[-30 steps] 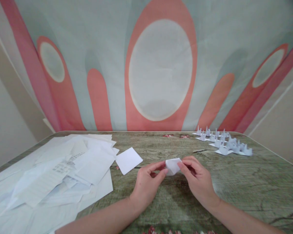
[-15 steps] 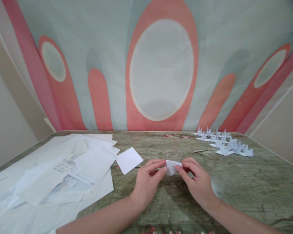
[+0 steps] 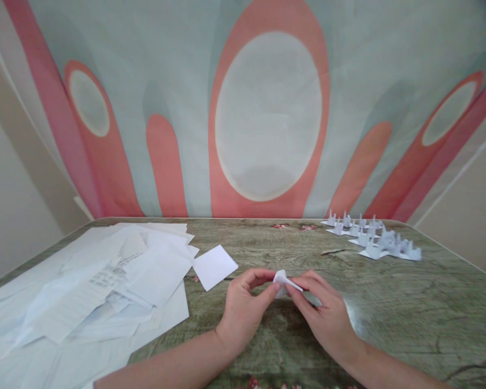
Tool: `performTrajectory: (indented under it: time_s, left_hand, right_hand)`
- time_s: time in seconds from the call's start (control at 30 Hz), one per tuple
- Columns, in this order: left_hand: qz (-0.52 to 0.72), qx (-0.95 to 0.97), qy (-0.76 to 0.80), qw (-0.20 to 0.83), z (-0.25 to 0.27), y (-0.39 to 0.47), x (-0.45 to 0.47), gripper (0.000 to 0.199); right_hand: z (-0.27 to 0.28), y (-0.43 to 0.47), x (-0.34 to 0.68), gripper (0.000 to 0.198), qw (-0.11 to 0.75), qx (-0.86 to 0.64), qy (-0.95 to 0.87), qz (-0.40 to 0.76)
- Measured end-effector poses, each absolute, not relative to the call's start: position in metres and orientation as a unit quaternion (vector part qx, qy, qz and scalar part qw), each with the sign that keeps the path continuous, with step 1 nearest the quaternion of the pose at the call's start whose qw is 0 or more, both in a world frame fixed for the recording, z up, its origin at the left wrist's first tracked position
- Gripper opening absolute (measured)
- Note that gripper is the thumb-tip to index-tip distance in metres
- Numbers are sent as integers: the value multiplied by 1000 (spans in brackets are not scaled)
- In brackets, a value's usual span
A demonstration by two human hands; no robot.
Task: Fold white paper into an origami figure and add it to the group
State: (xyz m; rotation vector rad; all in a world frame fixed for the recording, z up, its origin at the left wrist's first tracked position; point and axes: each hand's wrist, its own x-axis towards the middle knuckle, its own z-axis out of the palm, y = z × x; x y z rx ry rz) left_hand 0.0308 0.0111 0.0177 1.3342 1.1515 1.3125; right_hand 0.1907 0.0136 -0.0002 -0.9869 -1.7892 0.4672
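Observation:
A small piece of folded white paper (image 3: 281,277) is held up between my two hands, just above the wooden table (image 3: 389,302). My left hand (image 3: 249,302) pinches its left side between thumb and fingers. On the right side, my right hand (image 3: 322,305) grips a narrow folded flap that points to the right. Part of the paper is hidden behind my fingertips. Left of my left hand lies a white paper square (image 3: 215,268), flat on the table.
A large loose pile of white paper sheets (image 3: 157,270), some printed, covers the left side. Several folded white paper cranes (image 3: 375,248) stand in rows at the far right. Behind the table's back edge hangs a coral and grey-green patterned backdrop (image 3: 267,119).
The folded paper has turned and its flaps sit differently, with a narrow one now pointing right. My right fingertips have shifted slightly left and down, closer to my left thumb.

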Motion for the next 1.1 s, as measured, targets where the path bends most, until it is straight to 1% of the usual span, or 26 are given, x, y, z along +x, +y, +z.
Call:
performTrajectory:
  time_s: [0.1, 0.2, 0.27, 0.37, 0.43, 0.57, 0.73, 0.8, 0.93, 1.1]
  left_hand:
    - [529, 542, 476, 447, 18, 11, 31, 12]
    - [528, 558, 475, 430, 17, 12, 30, 11]
    - [531, 576, 474, 401, 14, 13, 29, 8]
    - [534, 600, 484, 348, 11, 15, 27, 4]
    - [531, 606, 491, 331, 10, 16, 27, 4]
    - [519, 602, 499, 346, 11, 15, 28, 6]
    - [514, 548, 498, 433, 8, 15, 31, 12]
    - [512, 536, 498, 450, 7, 16, 31, 13]
    - [504, 543, 501, 448, 7, 16, 30, 14]
    - [483, 592, 506, 400, 8, 14, 29, 10]
  right_hand:
    - [0, 14, 192, 13, 493, -407, -752, 162]
    - [2, 16, 193, 13, 479, -406, -772, 101]
    - [3, 18, 194, 13, 470, -403, -782, 70]
    - [2, 21, 195, 13, 464, -399, -790, 50]
    - [1, 22, 196, 15, 459, -395, -795, 38]
    - [-1, 25, 199, 18, 447, -389, -806, 16]
    - [-1, 27, 201, 21, 436, -382, -815, 10]
    - [-1, 27, 200, 21, 437, -382, -814, 9]
    - [0, 26, 200, 21, 439, -383, -813, 13]
    - [-1, 26, 200, 16, 444, -380, -811, 28]
